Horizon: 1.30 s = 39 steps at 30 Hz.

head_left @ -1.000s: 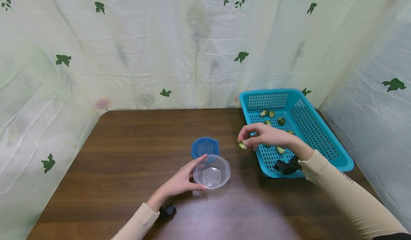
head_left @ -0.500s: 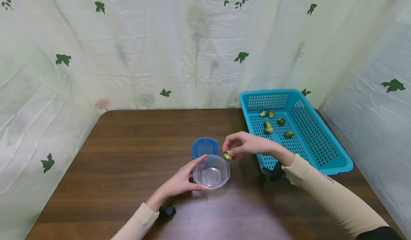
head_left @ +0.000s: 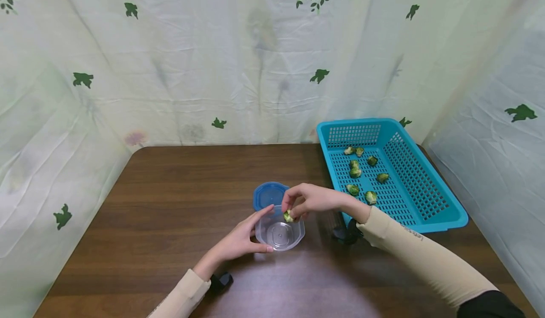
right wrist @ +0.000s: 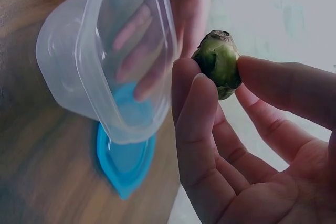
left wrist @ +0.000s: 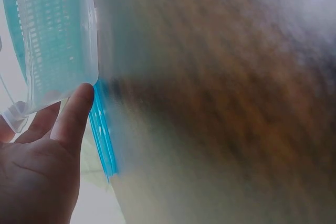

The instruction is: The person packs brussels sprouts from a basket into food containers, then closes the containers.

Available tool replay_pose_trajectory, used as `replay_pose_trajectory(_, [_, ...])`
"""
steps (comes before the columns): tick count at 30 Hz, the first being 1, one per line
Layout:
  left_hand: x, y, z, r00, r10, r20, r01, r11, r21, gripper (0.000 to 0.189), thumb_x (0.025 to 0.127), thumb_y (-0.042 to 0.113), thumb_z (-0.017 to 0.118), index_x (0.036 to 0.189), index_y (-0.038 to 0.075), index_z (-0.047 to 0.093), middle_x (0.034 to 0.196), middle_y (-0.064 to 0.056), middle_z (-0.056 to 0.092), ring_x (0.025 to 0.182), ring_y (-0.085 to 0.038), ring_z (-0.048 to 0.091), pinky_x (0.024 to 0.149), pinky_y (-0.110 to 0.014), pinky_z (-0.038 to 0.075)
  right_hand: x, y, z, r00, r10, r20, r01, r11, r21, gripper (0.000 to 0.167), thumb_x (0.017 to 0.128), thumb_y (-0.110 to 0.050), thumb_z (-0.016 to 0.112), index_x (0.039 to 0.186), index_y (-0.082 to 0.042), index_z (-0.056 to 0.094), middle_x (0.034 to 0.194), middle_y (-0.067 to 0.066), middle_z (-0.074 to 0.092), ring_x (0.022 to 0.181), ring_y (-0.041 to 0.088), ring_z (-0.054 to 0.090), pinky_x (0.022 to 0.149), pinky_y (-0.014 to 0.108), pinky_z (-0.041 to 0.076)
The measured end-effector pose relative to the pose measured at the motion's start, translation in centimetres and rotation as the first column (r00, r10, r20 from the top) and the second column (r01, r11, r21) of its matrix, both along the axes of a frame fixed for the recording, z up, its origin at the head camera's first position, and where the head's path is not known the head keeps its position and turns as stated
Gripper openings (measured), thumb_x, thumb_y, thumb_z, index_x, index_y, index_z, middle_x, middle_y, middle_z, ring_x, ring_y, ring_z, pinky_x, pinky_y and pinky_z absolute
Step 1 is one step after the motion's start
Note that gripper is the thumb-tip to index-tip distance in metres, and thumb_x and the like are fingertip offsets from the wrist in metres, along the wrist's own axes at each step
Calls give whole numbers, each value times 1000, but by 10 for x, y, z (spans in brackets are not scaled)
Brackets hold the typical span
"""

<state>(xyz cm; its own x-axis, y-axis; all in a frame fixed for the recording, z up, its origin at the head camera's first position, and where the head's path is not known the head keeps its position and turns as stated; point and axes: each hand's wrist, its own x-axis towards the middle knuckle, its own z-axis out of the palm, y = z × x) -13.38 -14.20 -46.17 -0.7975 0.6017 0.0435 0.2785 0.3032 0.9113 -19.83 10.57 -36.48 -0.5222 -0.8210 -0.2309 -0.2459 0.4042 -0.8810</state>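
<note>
Between the thumb and fingertips of my right hand (head_left: pixel 312 198) is a small green Brussels sprout (right wrist: pixel 218 64), pinched over the clear plastic container (head_left: pixel 278 238). The right wrist view shows the sprout's brown cut stem end. My left hand (head_left: pixel 239 238) holds the container at its left side, thumb toward the near side and fingers at the far side. Nothing shows inside the container. Just behind it on the table lies a blue lid (head_left: pixel 267 196), partly covered by the container and the right hand.
A blue perforated basket (head_left: pixel 455 217) stands on the right of the brown wooden table (head_left: pixel 191 181), with several Brussels sprouts (head_left: pixel 371 197) spread over its floor. Pale patterned curtains (head_left: pixel 179 72) close off the back and sides.
My right hand has carried the sprout left from the basket's edge to above the container, uncovering more sprouts in the basket. The left hand and container have stayed in place.
</note>
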Motion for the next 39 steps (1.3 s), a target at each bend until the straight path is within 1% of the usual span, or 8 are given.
replay_pose_trajectory(5, [0, -1, -1, 1000, 7, 8, -7, 1000, 6, 93, 78, 22, 81, 152, 12, 25, 151, -10, 30, 135, -24, 32, 100, -38, 42, 2, -10, -4, 1000, 4, -4, -4, 1000, 24, 10, 88, -1, 62, 98, -3, 64, 89, 4, 62, 75, 18, 64, 64, 33, 56])
replay_pose_trajectory(11, [1, 0, -1, 1000, 10, 18, -11, 1000, 13, 92, 78, 21, 81, 152, 15, 25, 153, -8, 26, 135, -26, 32, 100, -38, 42, 4, -18, -12, 1000, 14, 14, -14, 1000, 26, 12, 86, 3, 63, 97, -2, 65, 88, 5, 61, 73, 19, 64, 63, 34, 56])
replay_pose_trajectory(18, [0, -1, 0, 1000, 1, 8, -1, 1000, 26, 91, 80, 19, 80, 152, 12, 25, 152, -14, 26, 132, -32, 35, 99, -42, 43, 5, -22, -18, 999, 14, 38, -15, 999, 38, 14, 87, 6, 60, 98, 0, 64, 90, 10, 61, 73, 20, 65, 63, 33, 56])
replay_pose_trajectory(22, [1, -1, 1, 1000, 1, 8, -2, 1000, 29, 90, 80, 18, 80, 151, 10, 25, 152, -14, 27, 132, -32, 35, 98, -43, 43, 5, -20, -17, 998, 4, 61, -6, 999, 38, 13, 87, 6, 59, 99, 4, 63, 93, 16, 61, 76, 25, 66, 66, 34, 56])
replay_pose_trajectory(29, [1, -1, 2, 1000, 3, 17, -3, 999, 32, 91, 79, 18, 80, 151, 9, 25, 151, -14, 30, 133, -31, 33, 99, -44, 42, 2, -9, -12, 999, -17, 41, 16, 999, 28, 12, 87, 1, 62, 99, 3, 64, 91, 8, 62, 78, 24, 64, 67, 34, 56])
replay_pose_trajectory(33, [0, 0, 1, 1000, 1, 10, -1, 1000, 26, 91, 79, 14, 80, 151, 8, 25, 150, -16, 32, 133, -31, 34, 99, -44, 41, -1, 0, -7, 998, -48, 38, 47, 999, 18, 12, 89, -1, 62, 100, 3, 63, 95, 13, 62, 80, 24, 64, 69, 36, 56])
replay_pose_trajectory(36, [-1, 2, 0, 1000, 0, -5, 0, 999, 33, 91, 78, 9, 80, 150, 4, 24, 148, -20, 33, 133, -34, 34, 99, -46, 41, -3, 7, -4, 995, -80, 54, 80, 997, -2, 12, 91, -2, 60, 101, 3, 63, 97, 19, 62, 83, 28, 65, 73, 44, 55])
replay_pose_trajectory(39, [-1, 2, -1, 1000, 2, -5, -2, 999, 42, 91, 77, 4, 79, 150, 1, 23, 147, -24, 32, 132, -39, 34, 98, -50, 40, -5, 14, -2, 992, -108, 58, 109, 994, -27, 12, 92, -3, 59, 102, 3, 63, 97, 20, 62, 85, 33, 64, 75, 49, 54])
